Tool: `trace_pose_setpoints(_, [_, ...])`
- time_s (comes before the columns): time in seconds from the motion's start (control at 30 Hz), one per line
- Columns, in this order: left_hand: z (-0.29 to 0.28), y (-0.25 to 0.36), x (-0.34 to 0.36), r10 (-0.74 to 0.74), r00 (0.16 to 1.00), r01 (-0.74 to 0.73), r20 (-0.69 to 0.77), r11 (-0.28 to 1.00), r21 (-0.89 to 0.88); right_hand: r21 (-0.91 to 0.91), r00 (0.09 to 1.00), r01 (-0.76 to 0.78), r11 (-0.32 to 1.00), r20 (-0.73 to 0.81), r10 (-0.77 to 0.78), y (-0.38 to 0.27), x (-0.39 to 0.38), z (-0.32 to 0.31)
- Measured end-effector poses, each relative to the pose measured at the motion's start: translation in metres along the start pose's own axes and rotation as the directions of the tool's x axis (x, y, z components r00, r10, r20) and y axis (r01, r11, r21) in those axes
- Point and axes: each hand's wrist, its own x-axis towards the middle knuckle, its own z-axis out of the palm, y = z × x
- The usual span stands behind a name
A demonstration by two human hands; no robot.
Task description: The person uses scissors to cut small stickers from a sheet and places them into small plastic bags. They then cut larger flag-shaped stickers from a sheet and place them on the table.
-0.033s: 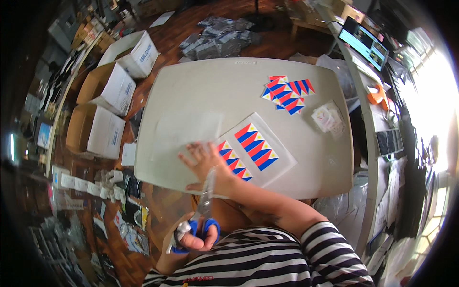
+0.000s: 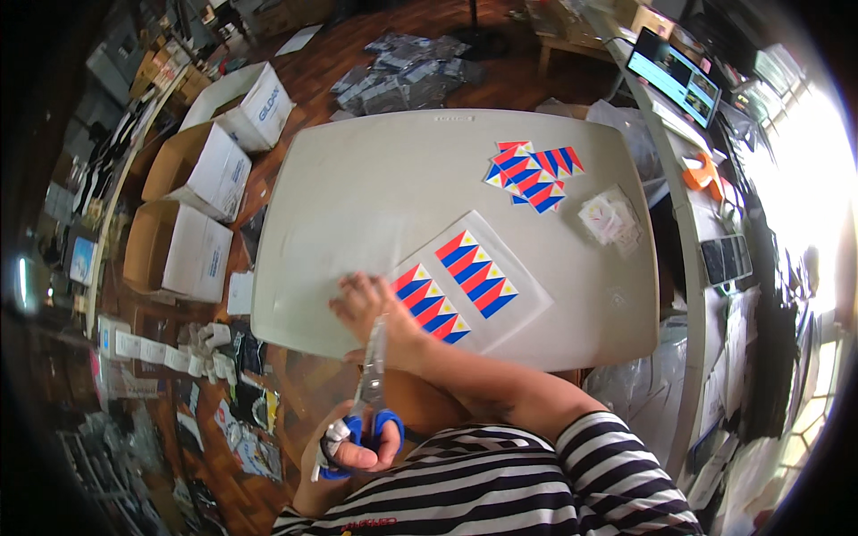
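My left hand [image 2: 357, 447] grips scissors [image 2: 374, 375] by their blue handles, at the near edge of the table. The blades point away from me, up toward my other wrist. My right hand [image 2: 374, 314] reaches across from the right and rests palm down on the table, fingers pointing left and holding nothing. Beside it lies a pale backing sheet [image 2: 523, 290] printed with two strips of red, blue and white pennants with yellow marks. My right wrist and forearm cover its near left corner. Loose cut pennant strips [image 2: 536, 174] lie overlapped at the far right.
A stack of small clear packets [image 2: 609, 219] sits near the right edge of the grey table [image 2: 357, 170]. Open cartons [image 2: 201, 250] stand on the floor at left. A side desk at right holds a laptop [image 2: 675, 76], an orange tape dispenser [image 2: 703, 174] and a phone [image 2: 726, 259].
The spread fingers of my right hand have drawn closer together, and the hand has shifted slightly nearer the left. A pale translucent sheet beyond that hand no longer shows. The scissors stay in my left hand.
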Motion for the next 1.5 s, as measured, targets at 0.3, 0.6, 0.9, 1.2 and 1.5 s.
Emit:
trace_pose_setpoints(0.3, [0.013, -0.002, -0.023, 0.246, 0.827, -0.156, -0.506, 0.964, 0.213, 0.236, 0.983, 0.077, 0.969, -0.178, -0.035, 0.003, -0.236, -0.032])
trace_pose_setpoints(0.6, [-0.051, -0.045, 0.024, 0.285, 0.79, -0.155, -0.542, 0.95, 0.272, -0.38, -0.145, -0.899, -0.217, -0.21, 0.967, -0.037, -0.518, -0.078])
trace_pose_setpoints(0.9, [-0.057, -0.072, 0.01, 0.328, 0.729, 0.149, -0.601, 0.781, 0.607, 0.082, 0.568, -0.76, 0.644, -0.397, 0.721, 0.007, -0.247, -0.081])
trace_pose_setpoints(1.2, [-0.06, -0.1, -0.004, 0.127, 0.839, 0.017, -0.529, 0.966, 0.26, 0.082, 0.908, -0.402, 0.912, -0.093, 0.408, -0.017, -0.084, -0.023])
trace_pose_setpoints(1.5, [-0.044, -0.137, 0.022, 0.206, 0.86, 0.164, -0.467, 0.755, 0.635, 0.237, 0.994, -0.113, 0.965, 0.023, 0.11, 0.019, -0.142, -0.041])
